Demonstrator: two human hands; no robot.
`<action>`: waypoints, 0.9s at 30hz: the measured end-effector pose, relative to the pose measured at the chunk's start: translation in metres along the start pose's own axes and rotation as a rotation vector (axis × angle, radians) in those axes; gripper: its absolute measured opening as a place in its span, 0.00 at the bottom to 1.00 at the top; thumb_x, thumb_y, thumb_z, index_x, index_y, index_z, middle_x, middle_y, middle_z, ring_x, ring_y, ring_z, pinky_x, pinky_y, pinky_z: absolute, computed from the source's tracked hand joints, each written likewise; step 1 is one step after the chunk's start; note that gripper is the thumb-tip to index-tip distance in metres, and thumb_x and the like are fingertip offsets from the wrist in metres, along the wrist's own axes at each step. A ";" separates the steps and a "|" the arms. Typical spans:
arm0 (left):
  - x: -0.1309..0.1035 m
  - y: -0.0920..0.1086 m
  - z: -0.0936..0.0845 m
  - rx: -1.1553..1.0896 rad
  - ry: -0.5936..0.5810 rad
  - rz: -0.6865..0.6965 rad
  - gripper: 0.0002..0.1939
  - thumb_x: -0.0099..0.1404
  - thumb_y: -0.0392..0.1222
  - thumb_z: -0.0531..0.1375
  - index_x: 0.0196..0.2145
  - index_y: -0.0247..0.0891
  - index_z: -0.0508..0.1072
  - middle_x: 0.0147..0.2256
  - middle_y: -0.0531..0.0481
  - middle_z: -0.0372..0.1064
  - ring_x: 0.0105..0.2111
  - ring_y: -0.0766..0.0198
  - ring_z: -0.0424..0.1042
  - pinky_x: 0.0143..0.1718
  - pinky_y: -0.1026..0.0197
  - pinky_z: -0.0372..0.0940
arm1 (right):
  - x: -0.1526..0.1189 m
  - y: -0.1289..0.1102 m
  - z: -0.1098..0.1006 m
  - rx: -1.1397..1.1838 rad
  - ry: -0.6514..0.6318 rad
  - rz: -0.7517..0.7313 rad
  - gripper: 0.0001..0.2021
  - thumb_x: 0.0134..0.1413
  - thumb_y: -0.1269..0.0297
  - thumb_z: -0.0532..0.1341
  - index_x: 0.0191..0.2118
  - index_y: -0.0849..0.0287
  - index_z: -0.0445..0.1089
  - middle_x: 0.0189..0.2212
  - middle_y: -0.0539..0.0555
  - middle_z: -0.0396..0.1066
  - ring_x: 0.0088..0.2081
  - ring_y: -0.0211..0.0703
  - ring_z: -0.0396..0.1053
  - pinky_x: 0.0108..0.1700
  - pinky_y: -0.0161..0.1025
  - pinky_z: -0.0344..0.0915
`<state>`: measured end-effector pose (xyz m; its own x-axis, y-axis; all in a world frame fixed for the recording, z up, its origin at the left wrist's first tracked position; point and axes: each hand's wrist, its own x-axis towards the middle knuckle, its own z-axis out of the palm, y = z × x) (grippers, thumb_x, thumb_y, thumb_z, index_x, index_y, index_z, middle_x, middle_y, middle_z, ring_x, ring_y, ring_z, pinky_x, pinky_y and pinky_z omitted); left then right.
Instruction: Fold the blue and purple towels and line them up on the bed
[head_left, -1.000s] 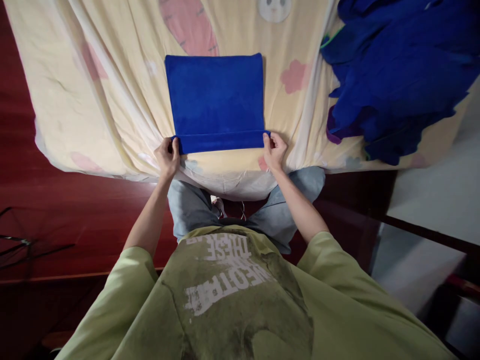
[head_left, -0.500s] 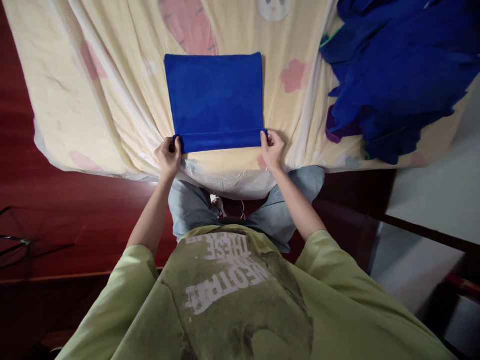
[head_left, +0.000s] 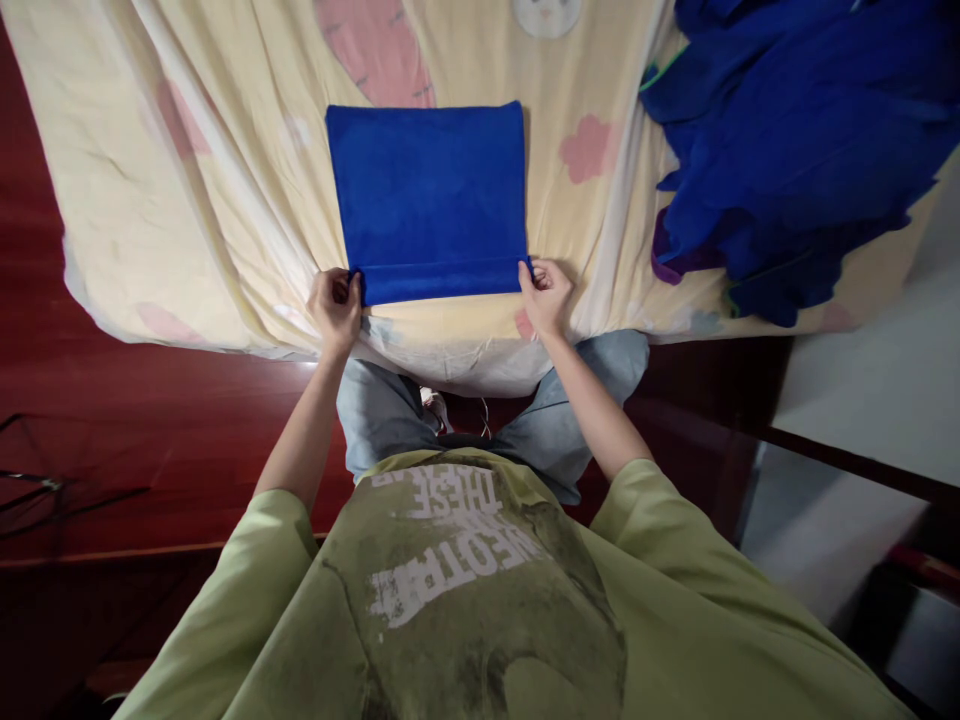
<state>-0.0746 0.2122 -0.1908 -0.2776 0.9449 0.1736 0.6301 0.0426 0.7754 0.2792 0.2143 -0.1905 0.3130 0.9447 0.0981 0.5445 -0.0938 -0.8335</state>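
A blue cloth lies flat in a rectangle on the bed, its near edge turned over into a narrow band. At the near left corner of the band my left hand is closed, pinching the fabric between thumb and fingers. My right hand pinches the band's near right corner the same way. Between the hands the near edge runs nearly straight. The fingertips partly hide both corners.
The bed carries a wrinkled cream sheet with pink prints. A heap of blue cloths, with a purple piece at its edge, lies at the right. Dark red floor shows at the left, with a thin black frame on it.
Almost nothing differs. Both hands keep their pinch on the turned band, and the cloth's shape is the same; the view has shifted very slightly.
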 end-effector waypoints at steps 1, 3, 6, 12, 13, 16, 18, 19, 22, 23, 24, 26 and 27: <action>0.000 -0.002 0.000 0.001 0.004 0.012 0.15 0.70 0.56 0.61 0.36 0.42 0.71 0.32 0.49 0.66 0.31 0.62 0.68 0.37 0.58 0.66 | 0.000 0.000 0.000 0.009 0.000 0.008 0.21 0.66 0.43 0.60 0.40 0.58 0.74 0.28 0.47 0.65 0.30 0.35 0.67 0.36 0.35 0.71; -0.001 -0.005 0.001 0.002 0.023 0.031 0.15 0.70 0.57 0.61 0.38 0.41 0.72 0.36 0.47 0.67 0.34 0.61 0.69 0.39 0.57 0.67 | 0.001 0.001 0.001 0.040 -0.009 0.027 0.20 0.66 0.44 0.60 0.41 0.59 0.73 0.29 0.48 0.65 0.31 0.35 0.67 0.36 0.35 0.71; -0.003 -0.009 0.002 -0.005 0.034 0.032 0.17 0.70 0.58 0.61 0.39 0.41 0.72 0.43 0.42 0.67 0.41 0.57 0.71 0.43 0.53 0.68 | 0.000 0.005 0.002 0.077 -0.033 0.028 0.19 0.66 0.46 0.61 0.45 0.58 0.73 0.32 0.49 0.66 0.32 0.35 0.68 0.37 0.35 0.73; -0.002 -0.010 0.000 -0.037 -0.092 0.084 0.11 0.70 0.53 0.61 0.40 0.45 0.75 0.44 0.41 0.72 0.51 0.46 0.69 0.56 0.38 0.64 | -0.003 0.014 -0.001 -0.048 -0.016 -0.106 0.14 0.69 0.51 0.59 0.43 0.56 0.75 0.40 0.54 0.67 0.39 0.40 0.72 0.43 0.41 0.76; -0.002 -0.009 -0.001 -0.027 -0.104 0.105 0.10 0.71 0.52 0.60 0.41 0.45 0.76 0.44 0.42 0.73 0.51 0.46 0.69 0.57 0.37 0.63 | -0.004 0.014 -0.002 -0.065 -0.030 -0.126 0.13 0.69 0.53 0.59 0.42 0.55 0.76 0.41 0.55 0.68 0.41 0.42 0.73 0.46 0.44 0.76; -0.002 -0.007 -0.003 0.005 -0.139 0.143 0.11 0.71 0.51 0.58 0.43 0.46 0.77 0.44 0.43 0.74 0.52 0.47 0.70 0.58 0.37 0.62 | -0.004 0.011 -0.005 -0.121 -0.080 -0.203 0.11 0.69 0.57 0.59 0.43 0.52 0.78 0.42 0.56 0.72 0.48 0.50 0.73 0.55 0.54 0.74; -0.002 -0.006 -0.004 0.026 -0.170 0.151 0.12 0.70 0.52 0.59 0.45 0.46 0.77 0.46 0.43 0.74 0.54 0.46 0.69 0.60 0.37 0.61 | -0.003 0.010 -0.007 -0.161 -0.111 -0.261 0.11 0.69 0.60 0.58 0.45 0.50 0.79 0.43 0.56 0.75 0.52 0.52 0.73 0.59 0.59 0.72; -0.002 -0.006 -0.005 0.032 -0.187 0.157 0.14 0.68 0.53 0.61 0.46 0.46 0.77 0.48 0.42 0.74 0.55 0.45 0.68 0.60 0.37 0.60 | -0.003 0.010 -0.007 -0.173 -0.127 -0.285 0.11 0.69 0.61 0.58 0.47 0.50 0.79 0.44 0.56 0.76 0.53 0.53 0.72 0.60 0.60 0.71; -0.002 -0.006 -0.007 0.028 -0.242 0.184 0.20 0.64 0.55 0.64 0.50 0.45 0.77 0.52 0.39 0.72 0.57 0.41 0.67 0.62 0.35 0.58 | -0.003 0.011 -0.008 -0.188 -0.164 -0.327 0.14 0.68 0.63 0.57 0.50 0.52 0.78 0.49 0.57 0.77 0.57 0.54 0.71 0.64 0.62 0.68; -0.002 -0.007 -0.007 0.030 -0.258 0.191 0.22 0.62 0.55 0.66 0.50 0.45 0.76 0.53 0.38 0.71 0.58 0.39 0.67 0.62 0.34 0.57 | -0.003 0.011 -0.007 -0.194 -0.169 -0.334 0.14 0.67 0.64 0.57 0.51 0.52 0.78 0.50 0.58 0.77 0.58 0.55 0.71 0.65 0.62 0.66; -0.002 -0.007 -0.008 0.036 -0.270 0.195 0.23 0.61 0.56 0.66 0.51 0.45 0.76 0.54 0.38 0.70 0.58 0.39 0.66 0.63 0.34 0.56 | -0.004 0.011 -0.007 -0.205 -0.172 -0.341 0.15 0.67 0.64 0.57 0.53 0.53 0.78 0.51 0.58 0.77 0.59 0.55 0.70 0.66 0.62 0.65; -0.001 -0.007 -0.009 0.053 -0.288 0.201 0.26 0.58 0.57 0.68 0.51 0.45 0.76 0.55 0.37 0.69 0.59 0.38 0.66 0.63 0.33 0.55 | -0.004 0.010 -0.007 -0.237 -0.181 -0.349 0.17 0.66 0.63 0.57 0.55 0.54 0.76 0.54 0.58 0.76 0.61 0.56 0.68 0.67 0.63 0.64; -0.001 -0.006 -0.009 0.059 -0.295 0.203 0.27 0.57 0.57 0.69 0.51 0.45 0.76 0.56 0.38 0.69 0.59 0.37 0.65 0.64 0.33 0.55 | -0.004 0.009 -0.007 -0.252 -0.190 -0.351 0.18 0.65 0.63 0.57 0.56 0.54 0.76 0.55 0.59 0.75 0.62 0.57 0.67 0.68 0.63 0.63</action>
<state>-0.0847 0.2080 -0.1898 0.0731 0.9887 0.1311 0.6944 -0.1448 0.7049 0.2881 0.2071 -0.1943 -0.0589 0.9716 0.2293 0.7714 0.1901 -0.6072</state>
